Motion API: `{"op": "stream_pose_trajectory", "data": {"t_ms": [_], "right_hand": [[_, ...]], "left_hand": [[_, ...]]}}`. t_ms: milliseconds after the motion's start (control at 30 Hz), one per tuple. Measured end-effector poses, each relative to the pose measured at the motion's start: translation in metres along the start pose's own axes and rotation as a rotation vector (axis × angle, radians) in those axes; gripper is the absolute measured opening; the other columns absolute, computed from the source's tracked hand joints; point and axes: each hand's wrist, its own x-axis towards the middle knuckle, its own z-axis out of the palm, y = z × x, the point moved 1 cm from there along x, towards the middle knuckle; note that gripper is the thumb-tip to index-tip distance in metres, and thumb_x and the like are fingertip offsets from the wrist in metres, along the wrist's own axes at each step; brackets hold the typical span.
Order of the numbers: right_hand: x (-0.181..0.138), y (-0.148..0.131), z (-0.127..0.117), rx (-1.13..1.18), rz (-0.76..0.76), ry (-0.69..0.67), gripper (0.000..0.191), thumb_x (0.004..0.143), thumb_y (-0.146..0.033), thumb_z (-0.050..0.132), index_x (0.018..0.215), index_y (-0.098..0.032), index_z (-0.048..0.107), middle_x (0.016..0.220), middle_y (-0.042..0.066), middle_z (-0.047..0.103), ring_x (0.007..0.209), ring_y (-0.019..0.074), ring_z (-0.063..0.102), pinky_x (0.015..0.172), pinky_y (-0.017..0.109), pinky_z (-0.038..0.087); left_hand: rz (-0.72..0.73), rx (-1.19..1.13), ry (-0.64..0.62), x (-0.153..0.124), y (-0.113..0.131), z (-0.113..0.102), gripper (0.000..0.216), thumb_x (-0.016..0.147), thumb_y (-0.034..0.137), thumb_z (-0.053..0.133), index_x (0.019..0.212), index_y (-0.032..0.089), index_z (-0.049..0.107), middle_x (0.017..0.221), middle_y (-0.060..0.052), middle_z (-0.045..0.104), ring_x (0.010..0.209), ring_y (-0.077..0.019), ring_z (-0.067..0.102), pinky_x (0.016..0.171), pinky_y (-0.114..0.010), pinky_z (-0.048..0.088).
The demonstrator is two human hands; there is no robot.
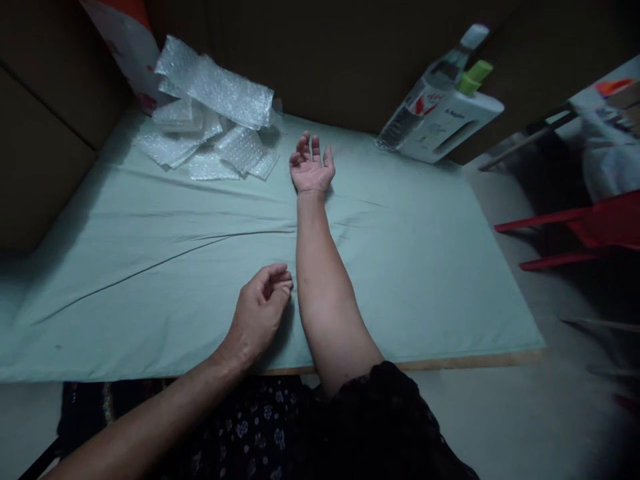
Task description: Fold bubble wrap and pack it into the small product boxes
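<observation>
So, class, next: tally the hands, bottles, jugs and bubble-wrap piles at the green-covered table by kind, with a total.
Left hand and right hand: 2
Clear bottle: 1
White jug: 1
Bubble-wrap pile: 1 (its overlapping pieces can't be counted reliably)
Total: 5

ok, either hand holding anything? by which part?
Nothing visibly held: the right hand is palm up, empty; the left hand is loosely curled, nothing showing in its grip.
</observation>
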Motion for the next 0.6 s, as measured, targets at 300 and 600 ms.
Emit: {"op": "stream_pose_trajectory", "data": {"t_ms": [300,600], "right_hand": [[-0.012,-0.001,0.012,-0.034,-0.003,0.050,0.038,0.100,-0.038,0.031,0.090,-0.020,0.062,0.095,0.003,0.073,0.093,0.0151,0.071,0.063,0.027,0.058],[-0.005,0.001,0.005,-0.002,0.022,0.029,0.036,0.099,-0.039,0.033,0.094,-0.021,0.063,0.110,0.006,0.071,0.121,0.0199,0.063,0.076,0.034,0.060]], "left_hand": [[0.686,0.506,-0.073,-0.008,-0.016,0.007,0.037,0.084,0.005,0.050,0.116,0.012,0.067,0.112,-0.014,0.065,0.108,-0.0216,0.064,0.095,-0.042,0.056],[0.807,0.544,-0.035,-0.010,-0.025,-0.003,0.032,0.089,0.004,0.051,0.111,0.018,0.068,0.112,-0.011,0.069,0.103,-0.0178,0.069,0.088,-0.036,0.060]]}}
